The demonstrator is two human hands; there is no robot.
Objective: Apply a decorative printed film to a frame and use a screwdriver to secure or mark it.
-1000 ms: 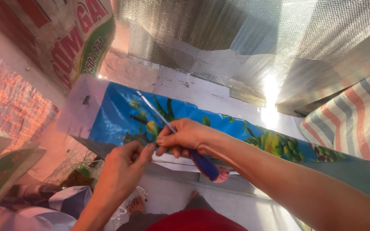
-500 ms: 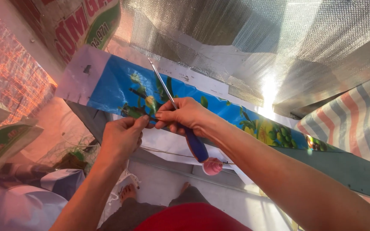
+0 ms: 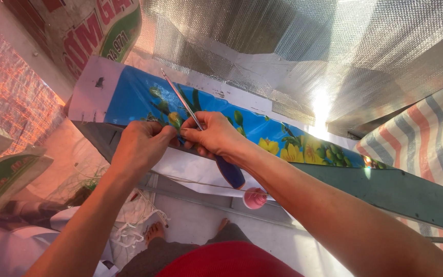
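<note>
My right hand [image 3: 215,136] grips a screwdriver [image 3: 183,105] with a thin metal shaft that points up and left, and a dark blue handle [image 3: 232,173] that sticks out below the palm. My left hand [image 3: 140,145] is closed, its fingertips pinched against the right hand's fingers at the lower edge of a blue banner [image 3: 262,134] printed with yellow flowers and green leaves. What the left fingers pinch is hidden. The banner lies along a dark green beam [image 3: 396,191].
Silver bubble-foil sheeting [image 3: 303,51] hangs above and behind the banner. A striped tarp [image 3: 426,138] is at right, printed woven sacks [image 3: 83,36] at upper left. Below are a thin string [image 3: 201,182], a pink round object [image 3: 255,197], metal bars and my bare feet [image 3: 155,231].
Both hands have stayed together at the banner's lower edge. The view has shifted slightly, and the screwdriver shaft keeps pointing up-left.
</note>
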